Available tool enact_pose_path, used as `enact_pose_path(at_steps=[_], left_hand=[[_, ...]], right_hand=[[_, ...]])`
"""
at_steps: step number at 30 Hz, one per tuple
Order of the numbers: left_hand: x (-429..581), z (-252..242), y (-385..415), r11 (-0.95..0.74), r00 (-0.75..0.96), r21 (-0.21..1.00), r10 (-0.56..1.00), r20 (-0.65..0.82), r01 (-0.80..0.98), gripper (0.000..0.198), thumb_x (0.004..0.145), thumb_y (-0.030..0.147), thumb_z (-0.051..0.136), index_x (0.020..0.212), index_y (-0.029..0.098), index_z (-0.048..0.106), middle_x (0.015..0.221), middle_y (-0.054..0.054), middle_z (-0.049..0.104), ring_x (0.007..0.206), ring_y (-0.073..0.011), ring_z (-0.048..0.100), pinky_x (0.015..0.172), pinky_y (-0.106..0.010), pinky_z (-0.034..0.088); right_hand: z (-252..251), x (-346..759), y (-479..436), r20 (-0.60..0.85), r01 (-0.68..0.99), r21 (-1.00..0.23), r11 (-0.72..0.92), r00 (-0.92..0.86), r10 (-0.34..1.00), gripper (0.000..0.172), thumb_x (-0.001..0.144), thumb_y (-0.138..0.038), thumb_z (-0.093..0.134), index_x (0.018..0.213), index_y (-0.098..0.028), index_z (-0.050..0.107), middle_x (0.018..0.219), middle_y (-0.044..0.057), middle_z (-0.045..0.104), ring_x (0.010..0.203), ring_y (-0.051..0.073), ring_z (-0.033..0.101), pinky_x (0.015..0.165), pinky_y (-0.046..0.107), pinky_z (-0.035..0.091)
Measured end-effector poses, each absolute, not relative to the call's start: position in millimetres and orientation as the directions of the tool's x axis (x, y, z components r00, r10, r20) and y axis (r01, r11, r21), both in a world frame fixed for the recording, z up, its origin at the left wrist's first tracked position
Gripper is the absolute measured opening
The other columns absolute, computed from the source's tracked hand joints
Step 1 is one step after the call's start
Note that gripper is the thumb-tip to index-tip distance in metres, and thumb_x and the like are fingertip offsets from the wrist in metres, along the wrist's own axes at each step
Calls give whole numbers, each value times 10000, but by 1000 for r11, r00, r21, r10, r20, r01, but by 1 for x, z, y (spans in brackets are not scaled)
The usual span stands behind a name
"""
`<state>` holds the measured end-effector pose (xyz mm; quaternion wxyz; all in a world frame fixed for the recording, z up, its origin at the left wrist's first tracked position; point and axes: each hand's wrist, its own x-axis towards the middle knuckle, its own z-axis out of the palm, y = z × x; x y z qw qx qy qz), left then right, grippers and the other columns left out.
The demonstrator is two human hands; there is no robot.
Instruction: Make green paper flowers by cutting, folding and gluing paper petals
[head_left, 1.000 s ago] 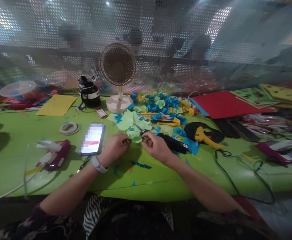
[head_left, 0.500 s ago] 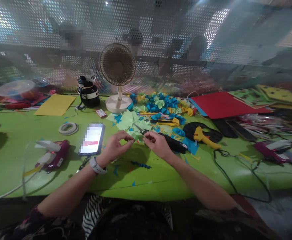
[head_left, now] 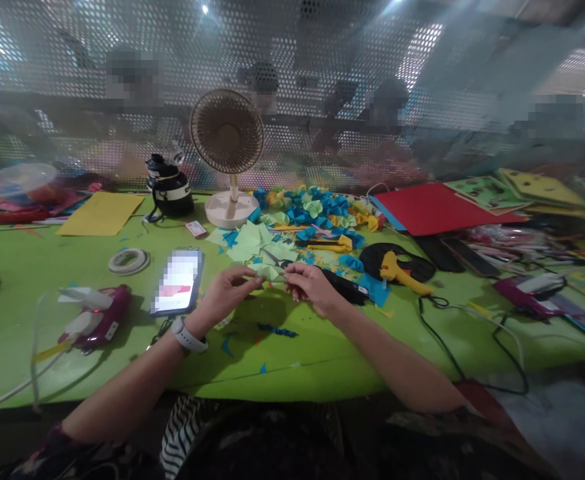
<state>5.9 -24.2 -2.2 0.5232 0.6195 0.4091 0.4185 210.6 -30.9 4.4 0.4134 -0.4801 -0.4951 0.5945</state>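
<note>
My left hand [head_left: 226, 292] and my right hand [head_left: 311, 287] are raised a little above the green table [head_left: 17, 293], both pinching a small folded piece of light green paper [head_left: 271, 272] between thumb and fingers. A white watch sits on my left wrist. Just behind the hands lies a heap of light green paper squares [head_left: 255, 241] with scissors [head_left: 273, 259] on it. A phone [head_left: 177, 281] with a lit screen lies left of my left hand. A black tool [head_left: 345, 285] lies right of my right hand.
A pile of blue, yellow and green folded paper pieces [head_left: 322, 212] lies behind a small desk fan [head_left: 228, 152]. A magenta glue gun [head_left: 97, 319], a tape roll [head_left: 129, 261], a yellow glue gun [head_left: 399, 271], red card [head_left: 437, 208] and black cables [head_left: 452, 333] surround the work spot. People sit beyond the perforated screen.
Both hands have lifted the green paper piece off the table and hold it slightly higher. The view has shifted a little to the right.
</note>
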Motion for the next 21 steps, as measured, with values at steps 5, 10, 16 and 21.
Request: enact_pose_path(at_steps=[5,10,16,21], left_hand=[[5,-2,-25,-70,373,996,927,44,57,314,740,459,741,811,162,665,774,-38,689,722,-182,700,593,-259,568],[1,-3,-22,-152,316,985,941,121,75,289,759,442,732,777,162,663,724,-40,709,708,-172,699,657,-269,564],[-1,-5,-20,-173,323,976,938,123,130,315,765,464,721,798,155,670,740,-49,720,723,-186,709,666,-275,558],[-1,-1,-21,-217,322,968,932,167,124,310,773,458,715,800,153,663,732,-37,709,719,-175,703,663,-261,553]], right_hand=[[4,208,-32,-195,35,-981,-192,-235,952,168,722,-316,649,745,-181,553,554,-51,609,362,46,458,355,161,253],[12,211,-31,-63,151,-988,-26,-245,968,162,792,-330,619,776,-172,590,595,-34,632,394,56,478,408,188,367],[55,271,-23,86,394,-913,110,-77,993,167,846,-298,547,907,-161,621,782,37,700,574,116,610,480,217,407],[67,367,-29,153,949,-304,-82,134,979,224,818,-226,560,1009,-176,664,1035,88,714,965,236,663,814,316,480]])
